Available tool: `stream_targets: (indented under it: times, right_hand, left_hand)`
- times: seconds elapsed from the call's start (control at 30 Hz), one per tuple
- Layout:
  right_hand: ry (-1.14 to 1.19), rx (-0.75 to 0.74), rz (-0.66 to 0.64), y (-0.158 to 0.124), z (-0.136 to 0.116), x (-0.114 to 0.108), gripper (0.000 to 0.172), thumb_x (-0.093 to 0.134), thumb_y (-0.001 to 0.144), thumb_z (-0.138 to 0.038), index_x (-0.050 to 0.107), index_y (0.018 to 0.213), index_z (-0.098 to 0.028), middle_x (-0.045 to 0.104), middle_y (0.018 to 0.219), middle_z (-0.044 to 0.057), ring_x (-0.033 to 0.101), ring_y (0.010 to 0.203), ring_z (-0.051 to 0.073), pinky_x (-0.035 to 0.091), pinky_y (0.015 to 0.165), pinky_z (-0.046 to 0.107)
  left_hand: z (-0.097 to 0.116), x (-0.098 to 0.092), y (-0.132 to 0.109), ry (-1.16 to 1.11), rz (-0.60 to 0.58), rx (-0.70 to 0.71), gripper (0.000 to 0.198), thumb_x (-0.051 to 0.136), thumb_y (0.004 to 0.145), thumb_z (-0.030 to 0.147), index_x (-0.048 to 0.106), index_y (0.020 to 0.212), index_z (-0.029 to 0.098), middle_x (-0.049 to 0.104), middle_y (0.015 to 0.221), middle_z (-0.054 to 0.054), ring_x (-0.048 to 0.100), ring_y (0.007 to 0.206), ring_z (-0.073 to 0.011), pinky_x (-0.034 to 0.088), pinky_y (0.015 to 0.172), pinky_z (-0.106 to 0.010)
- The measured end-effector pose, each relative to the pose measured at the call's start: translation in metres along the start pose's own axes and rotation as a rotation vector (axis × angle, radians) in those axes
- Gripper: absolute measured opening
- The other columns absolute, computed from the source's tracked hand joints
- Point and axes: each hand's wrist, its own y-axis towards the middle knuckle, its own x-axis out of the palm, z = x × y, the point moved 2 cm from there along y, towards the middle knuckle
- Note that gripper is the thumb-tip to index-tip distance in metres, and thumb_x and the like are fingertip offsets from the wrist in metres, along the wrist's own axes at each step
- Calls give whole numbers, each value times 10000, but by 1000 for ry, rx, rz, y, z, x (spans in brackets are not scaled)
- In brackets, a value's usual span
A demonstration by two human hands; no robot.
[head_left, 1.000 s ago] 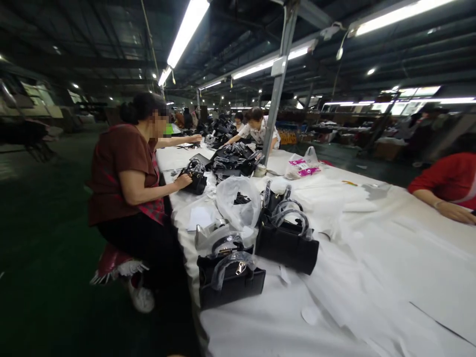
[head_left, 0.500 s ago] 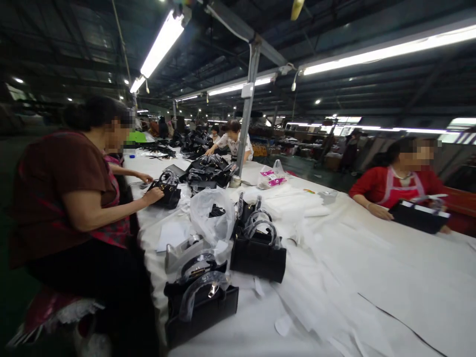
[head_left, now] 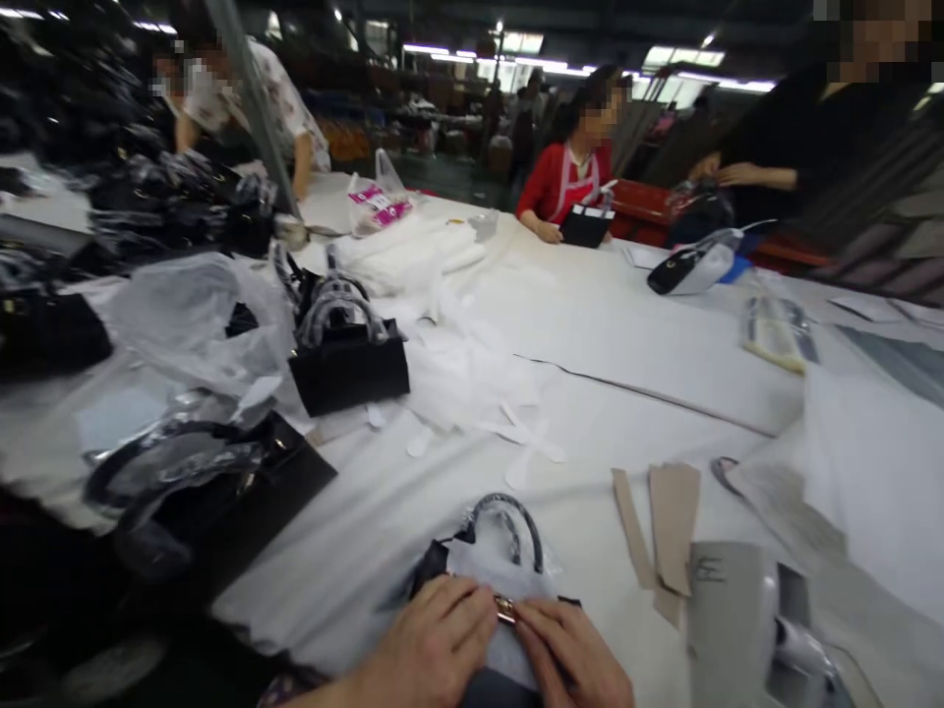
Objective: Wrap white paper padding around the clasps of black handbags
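Observation:
A dark handbag (head_left: 505,683) sits at the table's near edge in front of me. Its looped handle (head_left: 532,526) stands up with clear film around it, and white paper (head_left: 483,562) lies over the front. At the centre shows a small gold-coloured metal clasp (head_left: 505,608). From its left side, my left hand (head_left: 435,639) presses closed fingers to the clasp. On the other side, the fingertips of my right hand (head_left: 579,654) close on the same clasp. Both hands hide much of the bag's front.
Wrapped black handbags stand at left (head_left: 221,501) and mid-table (head_left: 350,369), by a clear plastic bag (head_left: 199,305). To my right lie brown card strips (head_left: 673,526) and a grey sheet (head_left: 727,600). Across the table, a person in red (head_left: 546,182) holds a black bag (head_left: 586,226).
My view has swung right and down. Both my hands and the handbag under them now show at the bottom. The co-worker at the left has left the picture.

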Motion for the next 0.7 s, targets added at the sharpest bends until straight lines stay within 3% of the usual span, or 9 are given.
stream_targets:
  times: [0.17,0.37,0.63,0.7]
  right_hand:
    - [0,66,65,11,-6,1,236,465,927,-100,670,993,-196,698,835,40,653,738,133,563,651,235]
    - [-3,50,47,8,-8,4,252,460,924,-78,667,1004,-197,698,844,42,644,744,138,556,654,244]
    - [-106,7,65,2,-11,2,180,438,963,-166,566,1089,-176,680,899,63,646,793,162,547,703,268]
    - [-199,-24,7,8,-10,3,138,426,969,-185,540,1045,-173,661,847,59,641,742,170,538,647,271]
  left_hand:
    - [-1,0,5,-20,-49,-25,360,411,911,88,529,1251,74,625,1223,-123,581,1097,-263,514,948,-412]
    - [2,6,2,34,-78,-7,471,425,825,42,503,1289,64,594,1278,-130,564,1142,-279,502,968,-424]
    - [6,1,-6,157,-66,27,472,394,837,37,508,1293,79,589,1299,-112,568,1163,-263,507,963,-418]
    - [6,0,-5,174,-80,23,461,389,848,42,515,1289,93,585,1305,-103,574,1155,-266,513,954,-442]
